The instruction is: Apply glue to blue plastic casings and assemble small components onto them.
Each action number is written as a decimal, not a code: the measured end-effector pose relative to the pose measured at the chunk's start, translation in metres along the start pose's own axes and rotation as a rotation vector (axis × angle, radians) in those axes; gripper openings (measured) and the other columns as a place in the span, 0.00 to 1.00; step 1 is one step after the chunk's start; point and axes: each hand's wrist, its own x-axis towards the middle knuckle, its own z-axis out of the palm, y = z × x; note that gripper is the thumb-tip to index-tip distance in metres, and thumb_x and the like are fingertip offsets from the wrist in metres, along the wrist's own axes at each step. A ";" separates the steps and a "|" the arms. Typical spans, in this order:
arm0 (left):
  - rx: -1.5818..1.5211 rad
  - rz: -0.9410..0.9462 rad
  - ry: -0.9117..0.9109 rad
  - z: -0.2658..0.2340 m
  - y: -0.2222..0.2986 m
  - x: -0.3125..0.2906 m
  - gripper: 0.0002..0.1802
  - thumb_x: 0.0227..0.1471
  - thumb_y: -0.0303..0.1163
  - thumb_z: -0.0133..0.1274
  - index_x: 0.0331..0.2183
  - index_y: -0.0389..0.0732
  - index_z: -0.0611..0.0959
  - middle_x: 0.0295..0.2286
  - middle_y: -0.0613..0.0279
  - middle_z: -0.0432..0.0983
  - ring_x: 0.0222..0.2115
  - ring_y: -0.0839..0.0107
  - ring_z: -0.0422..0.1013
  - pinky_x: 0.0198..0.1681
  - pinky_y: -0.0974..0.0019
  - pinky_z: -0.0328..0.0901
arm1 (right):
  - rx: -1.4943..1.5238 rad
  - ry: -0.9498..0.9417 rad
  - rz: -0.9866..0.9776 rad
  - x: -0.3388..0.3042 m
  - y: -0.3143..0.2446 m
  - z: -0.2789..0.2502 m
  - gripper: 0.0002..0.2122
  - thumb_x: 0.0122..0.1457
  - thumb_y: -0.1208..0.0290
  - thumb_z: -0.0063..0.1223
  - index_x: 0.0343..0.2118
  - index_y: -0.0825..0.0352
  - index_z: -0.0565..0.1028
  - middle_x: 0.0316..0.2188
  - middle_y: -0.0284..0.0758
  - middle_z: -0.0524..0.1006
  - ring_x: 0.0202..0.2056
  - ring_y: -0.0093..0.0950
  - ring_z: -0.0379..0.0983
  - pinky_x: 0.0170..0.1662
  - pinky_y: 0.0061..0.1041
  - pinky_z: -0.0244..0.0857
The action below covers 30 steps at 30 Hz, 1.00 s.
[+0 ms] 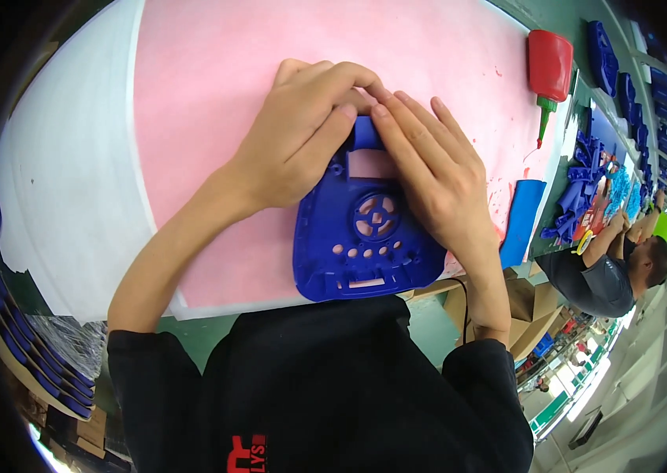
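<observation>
A dark blue plastic housing (333, 229) lies on the pink sheet near the table's front edge. It has a rectangular window, a round grille and a row of small holes. My left hand (302, 130) is at its far left edge, fingers curled and thumb pressed near the top. My right hand (437, 169) lies along the far right side with its fingers stretched out over the housing's top end. The fingertips of both hands meet there. What my left fingers grip beneath them is partly hidden.
A red squeeze bottle (550, 67) with a green nozzle lies at the far right, beside a blue strip (522, 221). Blue plastic parts (581, 185) are heaped farther right, where a co-worker (609, 272) is busy. Cardboard boxes (526, 307) stand below the table edge. Stacked blue panels (34, 339) are at left.
</observation>
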 end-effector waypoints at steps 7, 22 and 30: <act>0.070 0.029 -0.041 0.003 -0.001 -0.002 0.10 0.54 0.26 0.44 0.38 0.41 0.77 0.32 0.64 0.79 0.34 0.70 0.70 0.49 0.62 0.52 | 0.053 0.040 0.033 -0.007 -0.002 0.001 0.20 0.50 0.79 0.53 0.49 0.72 0.74 0.48 0.44 0.76 0.51 0.41 0.73 0.54 0.43 0.67; 0.044 0.052 0.067 0.011 -0.002 0.002 0.19 0.46 0.31 0.56 0.43 0.45 0.75 0.26 0.71 0.78 0.31 0.73 0.72 0.48 0.61 0.51 | -0.015 -0.092 0.006 -0.006 0.004 -0.006 0.25 0.52 0.77 0.51 0.56 0.69 0.69 0.58 0.42 0.69 0.59 0.39 0.65 0.60 0.40 0.61; 0.289 0.152 0.106 0.013 -0.005 -0.007 0.20 0.46 0.33 0.56 0.43 0.42 0.76 0.36 0.58 0.75 0.39 0.59 0.69 0.44 0.52 0.54 | 0.082 -0.115 -0.027 -0.006 -0.008 -0.023 0.24 0.55 0.76 0.45 0.56 0.77 0.65 0.55 0.52 0.68 0.58 0.45 0.64 0.62 0.39 0.57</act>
